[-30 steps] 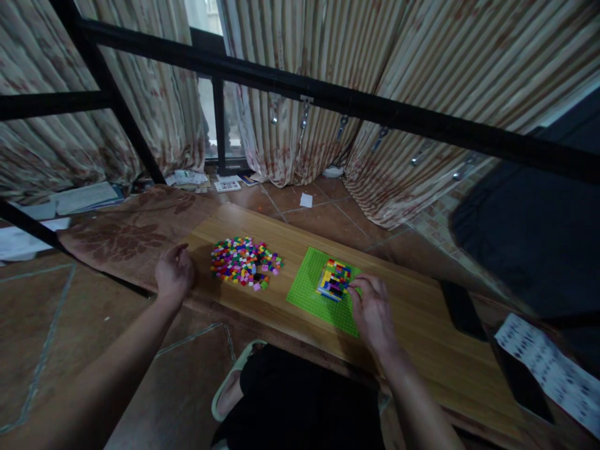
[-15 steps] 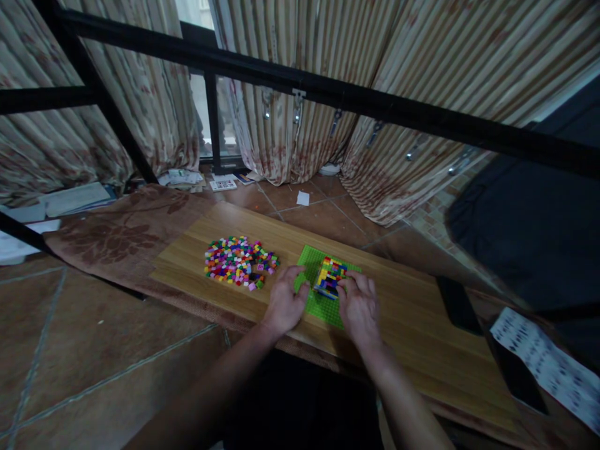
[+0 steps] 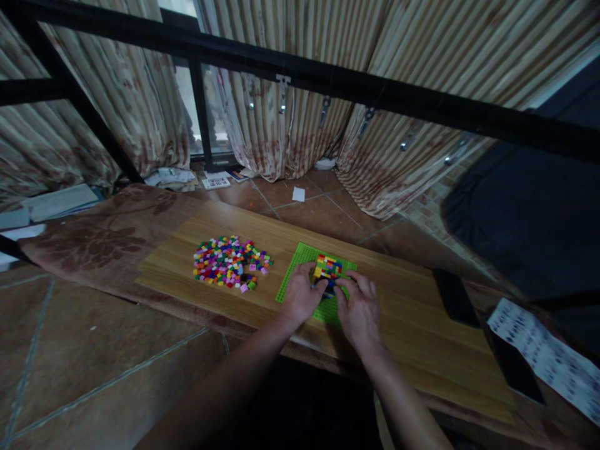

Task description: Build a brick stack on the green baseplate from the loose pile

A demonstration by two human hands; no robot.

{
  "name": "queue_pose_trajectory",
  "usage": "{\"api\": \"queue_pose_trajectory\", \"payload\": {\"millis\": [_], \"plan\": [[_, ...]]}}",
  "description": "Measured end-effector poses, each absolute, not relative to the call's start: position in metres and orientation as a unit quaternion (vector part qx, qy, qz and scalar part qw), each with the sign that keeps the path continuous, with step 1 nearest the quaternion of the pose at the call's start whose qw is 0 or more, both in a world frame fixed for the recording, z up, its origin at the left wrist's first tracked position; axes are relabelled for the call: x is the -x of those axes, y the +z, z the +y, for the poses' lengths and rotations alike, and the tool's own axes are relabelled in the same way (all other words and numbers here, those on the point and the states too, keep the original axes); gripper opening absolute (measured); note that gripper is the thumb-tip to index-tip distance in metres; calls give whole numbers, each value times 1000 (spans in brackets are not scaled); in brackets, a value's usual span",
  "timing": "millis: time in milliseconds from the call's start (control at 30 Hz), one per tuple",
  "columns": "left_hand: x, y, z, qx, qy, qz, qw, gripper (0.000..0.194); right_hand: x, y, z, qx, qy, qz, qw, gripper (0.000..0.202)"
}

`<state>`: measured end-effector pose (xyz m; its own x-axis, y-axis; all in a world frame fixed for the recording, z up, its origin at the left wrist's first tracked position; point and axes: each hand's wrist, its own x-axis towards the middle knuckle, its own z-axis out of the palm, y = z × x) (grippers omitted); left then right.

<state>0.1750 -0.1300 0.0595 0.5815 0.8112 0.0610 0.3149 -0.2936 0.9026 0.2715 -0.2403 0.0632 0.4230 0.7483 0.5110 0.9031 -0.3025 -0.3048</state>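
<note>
Just below the centre of my head view, a block of small coloured bricks (image 3: 328, 265) sits on a green studded baseplate (image 3: 328, 312); I take that block as the middle of my clock. At eight o'clock my left hand (image 3: 302, 294) is against it, the fingers bent along its left side and the thumb reaching across the near edge. Between four and five o'clock my right hand (image 3: 360, 309) bends in, thumb and fingertips at the near right corner. Both hands are curled with a gap between thumb and fingers, but from where I sit I cannot tell whether either pinches a brick.

At nine o'clock, apart from the baseplate, loose bricks (image 3: 227, 262) of many colours lie in a spread-out pile on the same wooden board (image 3: 412, 325). Further out at nine, I see a brown flowered cloth (image 3: 103, 234). Just past three o'clock, a dark flat slab (image 3: 454, 297) lies at the board's far edge, and beyond it a printed sheet (image 3: 546, 356). At eleven o'clock, a white slip (image 3: 299, 194) lies on the tiled floor, near striped curtains (image 3: 290, 137).
</note>
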Motion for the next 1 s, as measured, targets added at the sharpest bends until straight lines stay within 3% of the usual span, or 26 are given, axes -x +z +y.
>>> {"api": "queue_pose_trajectory", "payload": {"millis": [167,333,733,1000], "plan": [[-178,54,-128,-739,261,386,487,46,-269,58,-251,804,-123,-439,381,20],[-180,42,-125,-712,264,377,530,47,-265,55,-253,800,-99,-422,414,21],[-182,37,-122,-663,270,359,599,45,-256,51,-245,797,-140,-474,347,24],[-184,31,-121,-673,257,355,596,48,-250,49,-243,789,-118,-459,391,24]]}}
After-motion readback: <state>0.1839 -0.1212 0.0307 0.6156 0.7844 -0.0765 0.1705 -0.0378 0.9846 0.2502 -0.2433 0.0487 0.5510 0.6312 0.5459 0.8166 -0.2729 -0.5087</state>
